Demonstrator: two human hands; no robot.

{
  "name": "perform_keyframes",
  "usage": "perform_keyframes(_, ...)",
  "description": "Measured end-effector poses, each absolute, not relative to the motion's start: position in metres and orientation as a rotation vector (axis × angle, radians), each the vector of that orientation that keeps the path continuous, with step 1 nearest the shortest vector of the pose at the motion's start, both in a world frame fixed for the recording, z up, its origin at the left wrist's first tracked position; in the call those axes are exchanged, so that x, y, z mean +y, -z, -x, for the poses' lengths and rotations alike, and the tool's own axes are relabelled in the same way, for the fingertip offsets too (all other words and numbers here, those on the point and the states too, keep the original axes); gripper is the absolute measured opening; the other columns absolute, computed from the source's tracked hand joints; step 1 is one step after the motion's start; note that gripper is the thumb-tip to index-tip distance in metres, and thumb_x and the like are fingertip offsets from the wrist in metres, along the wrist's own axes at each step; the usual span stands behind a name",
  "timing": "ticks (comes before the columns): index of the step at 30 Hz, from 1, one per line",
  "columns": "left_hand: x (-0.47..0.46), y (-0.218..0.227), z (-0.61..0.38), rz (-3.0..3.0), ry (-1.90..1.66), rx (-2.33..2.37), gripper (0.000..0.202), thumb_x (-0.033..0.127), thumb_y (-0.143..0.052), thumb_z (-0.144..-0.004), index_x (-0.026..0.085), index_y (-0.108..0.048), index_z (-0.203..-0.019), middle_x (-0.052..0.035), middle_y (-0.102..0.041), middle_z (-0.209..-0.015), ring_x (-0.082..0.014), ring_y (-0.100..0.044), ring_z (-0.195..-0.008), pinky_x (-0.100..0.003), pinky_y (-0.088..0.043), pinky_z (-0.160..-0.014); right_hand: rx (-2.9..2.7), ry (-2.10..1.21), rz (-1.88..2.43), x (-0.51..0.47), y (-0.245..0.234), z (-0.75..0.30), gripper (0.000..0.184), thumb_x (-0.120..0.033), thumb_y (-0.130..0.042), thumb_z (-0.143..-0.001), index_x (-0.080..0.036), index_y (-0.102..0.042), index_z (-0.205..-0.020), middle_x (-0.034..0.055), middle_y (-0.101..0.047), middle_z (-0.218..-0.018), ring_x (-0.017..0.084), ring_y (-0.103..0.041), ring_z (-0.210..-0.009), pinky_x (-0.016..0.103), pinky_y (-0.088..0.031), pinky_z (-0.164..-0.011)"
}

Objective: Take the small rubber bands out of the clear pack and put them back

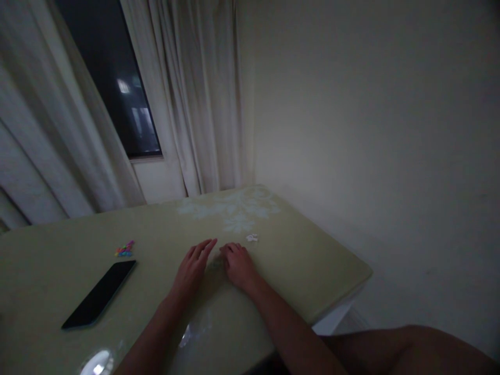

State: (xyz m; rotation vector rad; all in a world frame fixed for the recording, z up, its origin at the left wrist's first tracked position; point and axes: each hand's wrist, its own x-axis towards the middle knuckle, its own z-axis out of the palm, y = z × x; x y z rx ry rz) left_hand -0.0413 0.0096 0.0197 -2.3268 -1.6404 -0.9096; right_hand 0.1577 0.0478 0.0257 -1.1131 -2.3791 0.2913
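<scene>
My left hand [194, 263] is over the table [300, 260], its fingers stretched out and apart from the other hand. To its right, my right hand [237, 264] rests low at the tabletop with its fingers curled and pressed together. Whatever lies between those fingertips, if anything, is too small and dim to make out. Just beyond the right hand is a small group of white pieces [252, 237]. A little heap of brightly coloured small pieces [125, 250] lies farther off, left of my left hand.
A flat black device with a dark screen [99, 295], like a tablet or phone, lies at the left. Curtains [203, 104] and a dark window [117, 78] stand behind the table. A plain wall [371, 130] runs along the right. My leg [410, 349] shows at lower right.
</scene>
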Motion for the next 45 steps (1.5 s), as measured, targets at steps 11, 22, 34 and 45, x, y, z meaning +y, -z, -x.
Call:
perform_keyframes(11, 0.022, -0.020, 0.081, 1.850, 1.753, -2.287, 0.085, 0.057, -0.081, -0.064, 0.012, -0.056, -0.131, -0.0214, -0.054, -0.139, -0.0283, -0.072, -0.089, -0.045, -0.065, -0.071, -2.486, -0.346, 0.895, 0.043, -0.023, -0.158, 0.055, -0.059, -0.074, -0.092, -0.025, -0.065, -0.135, 0.0113, -0.063, -0.139, 0.030, -0.054, -0.128, 0.045, -0.041, -0.110)
perform_keyframes(22, 0.015, -0.027, 0.085, 1.929, 1.677, -2.684, 0.088, 0.051, -0.085, -0.063, 0.014, -0.055, -0.137, -0.0218, -0.068, -0.132, -0.0309, -0.074, -0.099, -0.041, -0.063, -0.078, -2.524, -0.272, 0.914, 0.054, -0.016, -0.141, 0.013, -0.026, -0.065, -0.104, -0.018, -0.071, -0.111, 0.0095, -0.067, -0.111, 0.023, -0.060, -0.110, 0.035, -0.048, -0.102)
perform_keyframes(34, 0.001, -0.046, 0.074, 2.236, 1.138, -2.337, 0.063, 0.046, -0.073, -0.074, 0.017, -0.065, -0.130, -0.0165, -0.070, -0.132, -0.0324, -0.071, -0.105, -0.045, -0.056, -0.091, -2.337, -0.672, 0.969, 0.066, -0.028, -0.184, 0.073, -0.043, -0.094, -0.075, -0.017, -0.066, -0.138, 0.0144, -0.063, -0.134, 0.030, -0.054, -0.128, 0.042, -0.041, -0.114)
perform_keyframes(45, -0.008, -0.018, 0.007, 2.538, 1.038, -2.180, 0.042, 0.022, -0.062, -0.084, 0.017, -0.068, -0.126, -0.0131, -0.070, -0.113, -0.0252, -0.069, -0.093, -0.037, -0.054, -0.087, -2.432, -0.643, 0.880, 0.061, -0.019, -0.164, 0.020, -0.010, -0.066, -0.096, -0.019, -0.075, -0.111, 0.0066, -0.066, -0.109, 0.019, -0.063, -0.101, 0.028, -0.050, -0.093)
